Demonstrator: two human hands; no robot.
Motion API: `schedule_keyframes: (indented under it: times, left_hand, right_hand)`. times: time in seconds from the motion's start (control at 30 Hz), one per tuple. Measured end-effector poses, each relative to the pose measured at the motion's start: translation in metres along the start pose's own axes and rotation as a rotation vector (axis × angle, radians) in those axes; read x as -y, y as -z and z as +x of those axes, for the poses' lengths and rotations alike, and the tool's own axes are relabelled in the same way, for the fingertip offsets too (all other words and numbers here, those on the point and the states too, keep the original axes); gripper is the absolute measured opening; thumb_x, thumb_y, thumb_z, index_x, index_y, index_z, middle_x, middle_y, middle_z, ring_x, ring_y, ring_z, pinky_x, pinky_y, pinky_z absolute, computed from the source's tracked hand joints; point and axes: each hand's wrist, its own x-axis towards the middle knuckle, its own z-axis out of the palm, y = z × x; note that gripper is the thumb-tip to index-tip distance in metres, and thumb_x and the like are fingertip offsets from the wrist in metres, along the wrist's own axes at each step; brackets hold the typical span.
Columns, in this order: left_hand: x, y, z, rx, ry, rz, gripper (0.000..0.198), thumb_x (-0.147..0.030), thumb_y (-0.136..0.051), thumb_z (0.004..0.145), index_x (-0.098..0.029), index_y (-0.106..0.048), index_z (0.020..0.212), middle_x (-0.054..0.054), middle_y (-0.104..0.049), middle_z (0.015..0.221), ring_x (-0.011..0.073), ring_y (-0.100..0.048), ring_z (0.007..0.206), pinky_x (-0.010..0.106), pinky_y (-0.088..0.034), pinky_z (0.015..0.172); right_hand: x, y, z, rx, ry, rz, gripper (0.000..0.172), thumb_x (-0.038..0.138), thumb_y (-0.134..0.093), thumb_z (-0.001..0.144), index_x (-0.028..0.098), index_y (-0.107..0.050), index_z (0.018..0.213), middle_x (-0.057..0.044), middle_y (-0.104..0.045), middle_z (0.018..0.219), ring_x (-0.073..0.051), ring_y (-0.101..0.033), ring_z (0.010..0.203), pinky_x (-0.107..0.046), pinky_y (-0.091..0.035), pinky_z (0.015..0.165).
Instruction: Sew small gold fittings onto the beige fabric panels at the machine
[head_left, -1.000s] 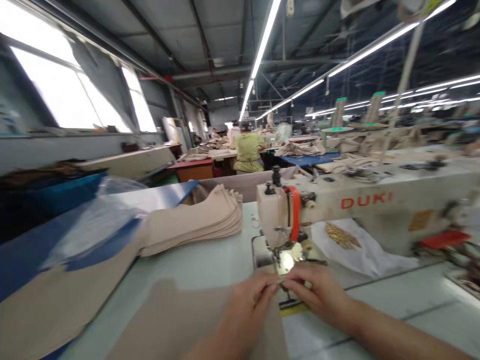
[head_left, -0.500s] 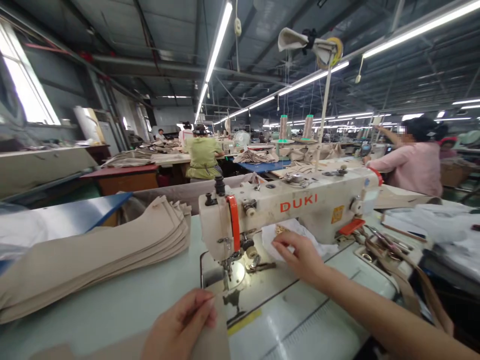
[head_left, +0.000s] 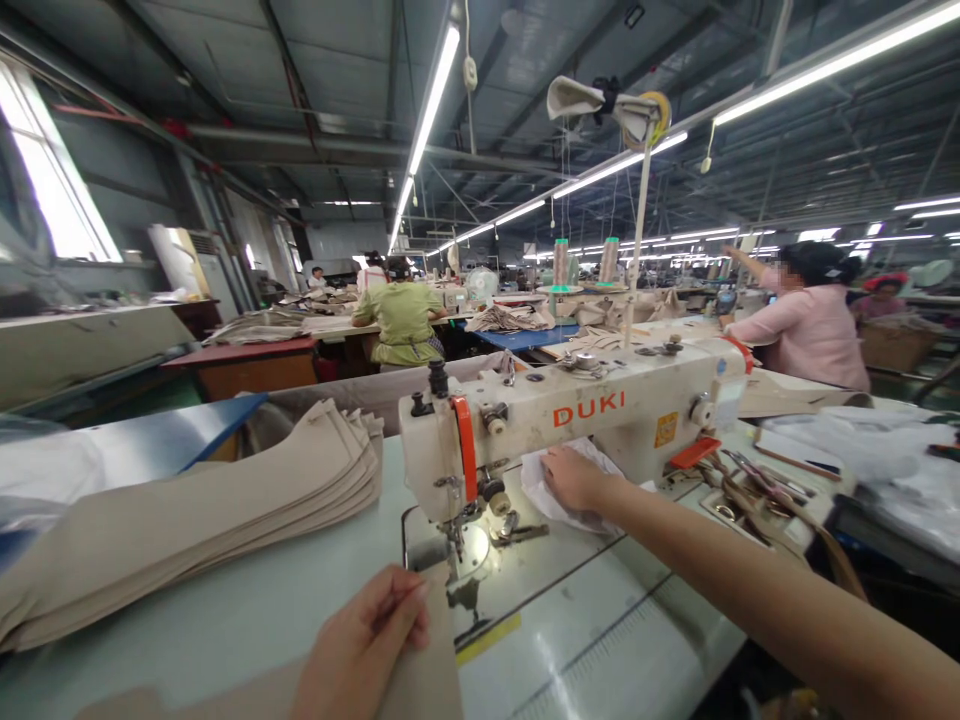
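Note:
My left hand (head_left: 367,635) is closed at the edge of a beige fabric panel (head_left: 431,660), thumb and fingers pinched together just in front of the needle area. The panel lies on the table before the sewing machine (head_left: 577,395), which reads DUKI. Under the machine's arm, my right hand (head_left: 574,478) reaches down onto a crumpled white cloth or bag (head_left: 600,515). Its fingers are bent and closed, and their tips are hidden, so what they hold cannot be made out. The needle and presser foot (head_left: 455,540) stand between the two hands, over a lit metal plate.
A stack of beige fabric panels (head_left: 225,510) lies left of the machine. To the right, a tray (head_left: 780,530) holds scissors, straps and metal rings, beside clear plastic bags (head_left: 885,450). Thread cones (head_left: 561,265) stand behind. A person in green (head_left: 405,320) and another in pink (head_left: 810,330) work farther off.
My right hand has moved down and slightly left into the white cloth, covering the gold-coloured pieces seen there before. My left hand stays on the panel almost unmoved.

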Motion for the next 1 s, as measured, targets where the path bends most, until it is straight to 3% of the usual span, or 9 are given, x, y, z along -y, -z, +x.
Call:
schedule_keyframes:
  times: [0.33, 0.5, 0.7, 1.0]
  left_hand:
    - [0.004, 0.003, 0.005, 0.013, -0.009, 0.023, 0.03, -0.053, -0.046, 0.073, -0.026, -0.056, 0.064, -0.005, -0.063, 0.058, 0.0185, -0.062, 0.061, 0.026, -0.047, 0.064]
    - [0.002, 0.003, 0.004, 0.004, 0.017, 0.022, 0.031, -0.056, -0.048, 0.071, -0.027, -0.057, 0.065, -0.004, -0.063, 0.057, 0.0193, -0.062, 0.06, 0.027, -0.048, 0.064]
    - [0.003, 0.003, 0.007, 0.017, 0.036, -0.015, 0.032, -0.057, -0.049, 0.07, -0.026, -0.057, 0.065, -0.004, -0.064, 0.058, 0.0196, -0.062, 0.061, 0.027, -0.048, 0.063]
    - [0.007, 0.002, 0.007, 0.037, 0.047, -0.021, 0.034, -0.059, -0.049, 0.07, -0.025, -0.056, 0.068, -0.003, -0.064, 0.059, 0.0197, -0.061, 0.061, 0.027, -0.047, 0.064]
  right_hand:
    - [-0.001, 0.026, -0.011, 0.164, -0.003, -0.123, 0.017, 0.013, -0.054, 0.083, 0.007, -0.07, 0.082, -0.017, -0.07, 0.086, -0.025, -0.065, 0.083, -0.03, -0.047, 0.071]
    - [-0.001, 0.032, -0.02, 0.184, -0.012, -0.163, 0.019, 0.025, -0.055, 0.089, 0.011, -0.067, 0.082, -0.007, -0.069, 0.083, -0.017, -0.065, 0.078, -0.033, -0.051, 0.073]
    - [0.001, 0.03, -0.022, 0.112, 0.111, -0.159, 0.019, 0.011, -0.052, 0.085, 0.012, -0.069, 0.094, -0.014, -0.068, 0.101, -0.025, -0.062, 0.098, -0.029, -0.047, 0.081]
    - [0.008, 0.016, -0.012, 0.123, 0.143, -0.226, 0.022, 0.002, -0.049, 0.08, 0.003, -0.07, 0.086, -0.021, -0.069, 0.09, -0.028, -0.065, 0.087, -0.031, -0.048, 0.074]
